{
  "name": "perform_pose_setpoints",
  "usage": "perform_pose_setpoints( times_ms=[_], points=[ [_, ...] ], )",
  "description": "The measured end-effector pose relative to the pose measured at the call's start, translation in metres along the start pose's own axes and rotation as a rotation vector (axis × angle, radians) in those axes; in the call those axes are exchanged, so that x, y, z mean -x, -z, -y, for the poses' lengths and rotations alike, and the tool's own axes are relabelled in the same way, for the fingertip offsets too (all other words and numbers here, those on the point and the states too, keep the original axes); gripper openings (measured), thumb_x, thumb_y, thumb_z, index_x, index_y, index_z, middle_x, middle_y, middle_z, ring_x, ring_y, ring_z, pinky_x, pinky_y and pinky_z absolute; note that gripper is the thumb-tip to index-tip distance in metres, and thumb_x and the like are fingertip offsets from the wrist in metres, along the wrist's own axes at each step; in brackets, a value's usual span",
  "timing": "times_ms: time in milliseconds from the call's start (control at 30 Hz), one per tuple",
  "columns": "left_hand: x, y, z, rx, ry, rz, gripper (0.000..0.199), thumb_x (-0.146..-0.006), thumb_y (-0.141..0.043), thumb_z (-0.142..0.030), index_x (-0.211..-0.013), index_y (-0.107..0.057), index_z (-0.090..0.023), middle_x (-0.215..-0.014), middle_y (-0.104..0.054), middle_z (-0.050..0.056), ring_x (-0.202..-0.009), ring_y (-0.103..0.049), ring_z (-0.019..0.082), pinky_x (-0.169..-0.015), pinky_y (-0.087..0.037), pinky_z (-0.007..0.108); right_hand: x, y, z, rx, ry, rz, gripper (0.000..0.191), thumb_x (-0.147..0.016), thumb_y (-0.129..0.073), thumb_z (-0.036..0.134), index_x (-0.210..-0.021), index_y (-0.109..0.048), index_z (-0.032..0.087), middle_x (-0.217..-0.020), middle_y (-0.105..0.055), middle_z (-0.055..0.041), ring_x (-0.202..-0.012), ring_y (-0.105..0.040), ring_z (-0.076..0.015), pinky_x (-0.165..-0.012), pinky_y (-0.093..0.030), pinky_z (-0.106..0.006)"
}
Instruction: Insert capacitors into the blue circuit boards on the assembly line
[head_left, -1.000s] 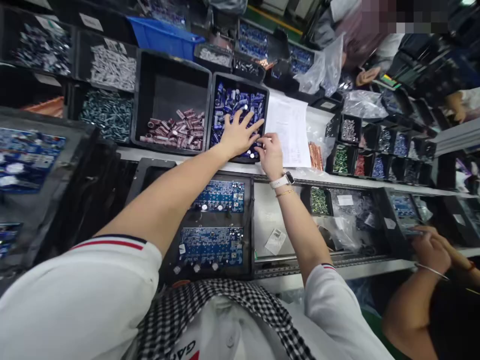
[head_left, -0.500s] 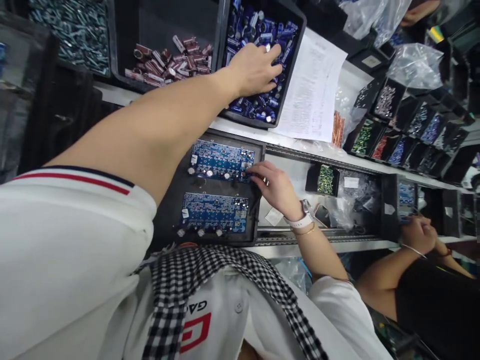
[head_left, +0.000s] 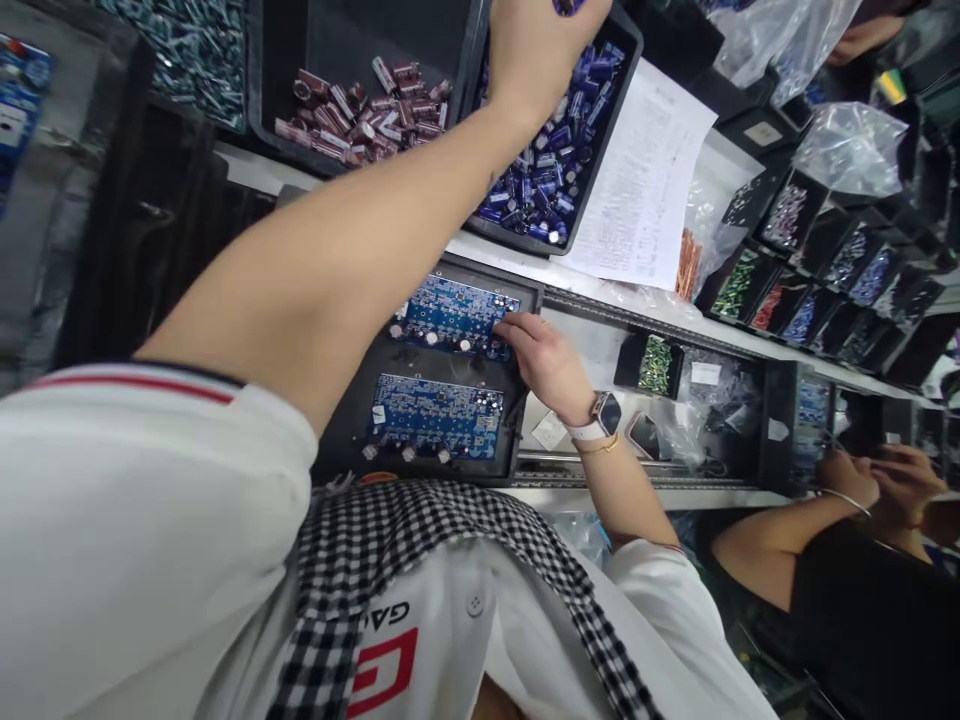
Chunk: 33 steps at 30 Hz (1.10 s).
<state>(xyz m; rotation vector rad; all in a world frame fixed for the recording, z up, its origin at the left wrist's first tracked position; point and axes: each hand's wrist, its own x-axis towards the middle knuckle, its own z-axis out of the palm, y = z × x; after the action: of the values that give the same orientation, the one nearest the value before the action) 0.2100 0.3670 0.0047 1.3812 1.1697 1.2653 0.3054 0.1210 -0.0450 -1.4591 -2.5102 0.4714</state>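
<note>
My left hand (head_left: 536, 60) is over the bin of blue capacitors (head_left: 536, 190), cut off by the top edge. Blue shows between its fingers, but their tips are out of frame, so its grip is unclear. Two blue circuit boards lie in a black tray (head_left: 529, 300). Pinched fingers of my right hand (head_left: 551, 360) are at the right end of the upper board (head_left: 450, 312); whatever they hold is hidden. Below it, untouched, lies the lower board (head_left: 439, 410). Round silvery parts line the near edges of both boards.
Left of the blue parts stands a bin of brown capacitors (head_left: 367, 115). A printed sheet (head_left: 637, 180) lies right of the bins. Beyond my right hand are a small box of green parts (head_left: 656, 365) and a phone (head_left: 643, 435). Another person's hands (head_left: 851, 480) are at far right.
My left hand has moved up and farther over the blue bin, its fingers now partly out of frame. The fingers of my right hand have drawn together at the upper board. The view has shifted slightly.
</note>
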Motion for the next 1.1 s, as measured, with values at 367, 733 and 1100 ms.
perform_pose_setpoints(
  times_ms=[367,733,1100],
  points=[
    [0.253,0.085,-0.012,0.770,0.983,0.537,0.022,-0.086,-0.064,-0.034,-0.084,-0.062,-0.013,-0.064,-0.051,0.001,-0.045,-0.047,0.007,-0.030,-0.026,0.014,0.022,0.030,0.020,-0.281,-0.139,-0.265,0.029,-0.099,-0.046,0.025,-0.123,-0.063,0.024,-0.118,-0.070,-0.0047,-0.104,-0.066,-0.0177,-0.093,-0.054,-0.040],
    [0.278,0.098,0.000,0.726,1.207,0.497,0.017,-0.085,-0.062,-0.031,-0.083,-0.065,-0.014,-0.072,-0.059,0.005,-0.052,-0.052,0.009,-0.031,-0.030,0.013,0.038,0.025,0.053,-0.327,-0.240,-0.230,0.018,-0.093,-0.057,0.018,-0.104,-0.070,0.024,-0.110,-0.067,-0.0037,-0.105,-0.063,-0.0154,-0.094,-0.051,-0.033],
    [0.275,0.102,0.003,0.756,1.231,0.419,0.016,-0.093,-0.053,-0.025,-0.095,-0.062,-0.012,-0.076,-0.061,0.006,-0.055,-0.055,0.011,-0.036,-0.033,0.014,0.020,-0.009,0.020,0.040,-0.224,-0.148,0.019,-0.096,-0.053,0.018,-0.104,-0.067,0.028,-0.111,-0.073,0.0011,-0.103,-0.066,-0.0174,-0.097,-0.032,-0.042]
  ],
)
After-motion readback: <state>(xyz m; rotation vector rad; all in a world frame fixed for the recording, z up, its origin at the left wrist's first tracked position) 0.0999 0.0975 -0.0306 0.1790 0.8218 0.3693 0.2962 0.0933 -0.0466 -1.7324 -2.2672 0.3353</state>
